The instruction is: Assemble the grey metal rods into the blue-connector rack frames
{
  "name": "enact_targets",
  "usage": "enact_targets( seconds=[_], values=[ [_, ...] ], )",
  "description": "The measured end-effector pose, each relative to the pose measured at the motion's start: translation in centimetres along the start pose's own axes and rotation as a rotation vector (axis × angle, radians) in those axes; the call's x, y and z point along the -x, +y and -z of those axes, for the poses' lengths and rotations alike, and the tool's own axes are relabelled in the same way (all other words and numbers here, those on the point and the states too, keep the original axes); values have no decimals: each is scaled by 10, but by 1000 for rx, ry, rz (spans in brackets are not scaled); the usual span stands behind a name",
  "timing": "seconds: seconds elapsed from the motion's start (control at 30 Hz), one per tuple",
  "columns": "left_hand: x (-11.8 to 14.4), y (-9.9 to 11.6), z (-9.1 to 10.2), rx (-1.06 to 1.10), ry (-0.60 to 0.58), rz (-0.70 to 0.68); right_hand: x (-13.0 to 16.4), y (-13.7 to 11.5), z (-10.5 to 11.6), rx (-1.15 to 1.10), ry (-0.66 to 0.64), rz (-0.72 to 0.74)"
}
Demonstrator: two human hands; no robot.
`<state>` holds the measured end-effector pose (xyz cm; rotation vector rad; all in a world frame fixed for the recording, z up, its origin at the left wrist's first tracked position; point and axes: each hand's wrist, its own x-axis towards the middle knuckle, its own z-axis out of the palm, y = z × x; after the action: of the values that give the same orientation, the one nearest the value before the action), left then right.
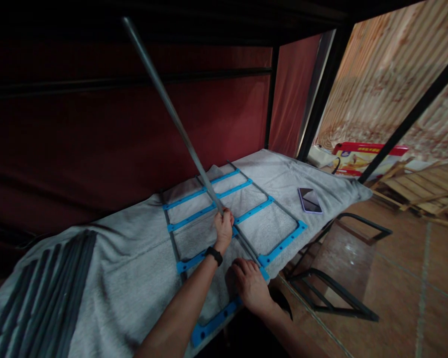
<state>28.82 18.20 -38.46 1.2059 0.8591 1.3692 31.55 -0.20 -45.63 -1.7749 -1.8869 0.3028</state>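
My left hand (224, 227), with a black band on its wrist, is closed around the lower end of a long grey metal tube (167, 103). The tube slants up and left, away from me. Beneath it, a flat frame of thin grey tubes joined by blue perforated bars (283, 243) lies on a grey cloth (134, 268). My right hand (252, 286) rests on the cloth beside the frame's near part, fingers extended and slightly bent, with nothing visible in them. Its palm is hidden from view.
Several dark grey tubes (56, 293) lie side by side at the left. A phone (309, 200) rests on the cloth at right. A metal-framed chair (339, 268) stands beside the table. Behind are a red sheet (134, 144), a colourful box (369, 158) and a folded wooden piece (421, 184).
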Motion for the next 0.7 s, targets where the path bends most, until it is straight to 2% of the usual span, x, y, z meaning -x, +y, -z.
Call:
enact_targets(
  seconds=[0.27,0.5,0.7],
  values=[
    [3,-12,-5,-72,0,-17,2,2,-6,17,19,-2],
    [4,-10,-13,-168,21,-51,3,2,-5,-6,12,-3],
    [6,-11,-12,-252,14,-85,1,3,-6,17,21,-5]
  ],
)
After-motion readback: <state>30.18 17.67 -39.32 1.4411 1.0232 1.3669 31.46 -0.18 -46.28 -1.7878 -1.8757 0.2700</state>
